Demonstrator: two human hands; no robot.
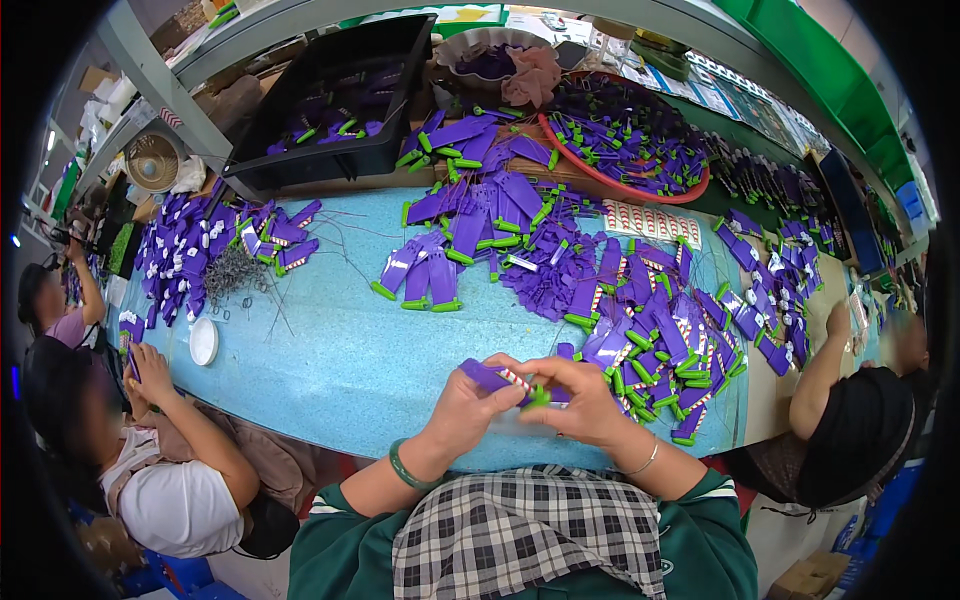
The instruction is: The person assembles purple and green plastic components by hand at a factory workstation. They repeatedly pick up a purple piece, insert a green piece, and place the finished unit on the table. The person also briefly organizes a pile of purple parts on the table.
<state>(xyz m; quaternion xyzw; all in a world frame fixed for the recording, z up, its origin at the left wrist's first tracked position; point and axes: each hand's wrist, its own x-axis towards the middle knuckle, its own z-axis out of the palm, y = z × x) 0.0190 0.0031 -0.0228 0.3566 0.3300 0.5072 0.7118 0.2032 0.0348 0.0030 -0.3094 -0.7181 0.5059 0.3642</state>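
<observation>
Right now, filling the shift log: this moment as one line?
left hand: holds purple part | right hand: on its green end | table: purple parts pile

Your left hand [462, 407] and right hand [583, 400] meet at centre, fingers curled closed, forearms angled inward from below.

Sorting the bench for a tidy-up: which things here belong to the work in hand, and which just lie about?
In use:
left hand
right hand
purple piece with green tip
heap of purple pieces

Lying about:
white lid
black crate
red-rimmed tray
small fan
</observation>
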